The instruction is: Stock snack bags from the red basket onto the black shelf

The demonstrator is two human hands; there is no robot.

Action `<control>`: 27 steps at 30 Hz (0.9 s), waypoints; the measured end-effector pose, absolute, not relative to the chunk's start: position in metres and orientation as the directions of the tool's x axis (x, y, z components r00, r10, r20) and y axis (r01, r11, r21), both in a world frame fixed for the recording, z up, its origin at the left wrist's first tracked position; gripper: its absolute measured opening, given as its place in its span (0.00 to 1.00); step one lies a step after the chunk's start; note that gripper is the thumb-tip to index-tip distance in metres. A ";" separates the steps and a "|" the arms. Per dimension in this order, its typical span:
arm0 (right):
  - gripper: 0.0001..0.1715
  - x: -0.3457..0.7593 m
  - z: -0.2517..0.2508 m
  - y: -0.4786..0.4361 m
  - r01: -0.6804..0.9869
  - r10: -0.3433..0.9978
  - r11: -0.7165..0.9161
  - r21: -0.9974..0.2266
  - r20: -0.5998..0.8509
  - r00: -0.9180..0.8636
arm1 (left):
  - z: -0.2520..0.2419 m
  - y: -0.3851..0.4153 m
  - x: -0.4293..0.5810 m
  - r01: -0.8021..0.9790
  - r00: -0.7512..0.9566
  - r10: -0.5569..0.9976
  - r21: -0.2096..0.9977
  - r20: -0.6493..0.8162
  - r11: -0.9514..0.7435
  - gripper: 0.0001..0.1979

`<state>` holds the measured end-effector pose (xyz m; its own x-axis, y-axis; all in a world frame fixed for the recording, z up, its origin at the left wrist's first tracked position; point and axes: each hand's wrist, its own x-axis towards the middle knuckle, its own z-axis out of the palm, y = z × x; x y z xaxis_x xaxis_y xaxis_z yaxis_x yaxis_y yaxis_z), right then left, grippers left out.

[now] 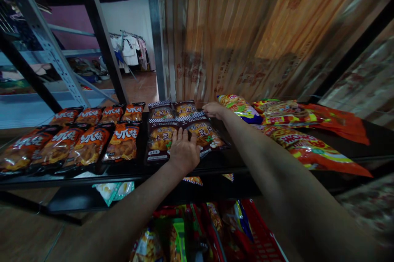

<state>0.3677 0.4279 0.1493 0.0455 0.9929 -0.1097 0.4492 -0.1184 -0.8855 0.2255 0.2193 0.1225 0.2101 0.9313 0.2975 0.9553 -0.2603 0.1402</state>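
On the black shelf, brown bags of potato chips lie in two rows, with a front left bag, a front right bag and a back right bag. My left hand rests on the front bags where they meet, palm down and fingers spread. Farther back, my right hand is beside the right edge of the back right bag. Its fingers point left and look extended; whether they touch the bag is hard to see.
Orange snack bags lie in two rows on the left. Yellow and red snack bags lie on the right, partly behind my right forearm. A red basket full of snack bags stands below. A patterned curtain hangs behind the shelf.
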 end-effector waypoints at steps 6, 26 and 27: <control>0.07 0.350 0.145 0.450 0.537 0.987 -0.158 -0.828 -0.152 0.057 | 0.124 0.219 0.227 0.951 0.228 0.935 0.144 0.271 -0.273 0.27; 0.03 0.346 0.121 0.468 0.435 0.989 -0.141 -0.889 -0.110 0.094 | 0.118 0.219 0.227 0.947 0.192 0.946 0.204 0.262 -0.249 0.27; 0.04 0.346 0.120 0.469 0.411 0.991 -0.128 -0.903 -0.103 0.082 | 0.118 0.218 0.227 0.946 0.189 0.946 0.211 0.262 -0.247 0.27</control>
<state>0.3459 0.4689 0.1198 0.0823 0.9912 -0.1032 0.4107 -0.1281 -0.9027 0.2270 0.2184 0.1185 0.1887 0.9464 0.2622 0.9459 -0.2470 0.2106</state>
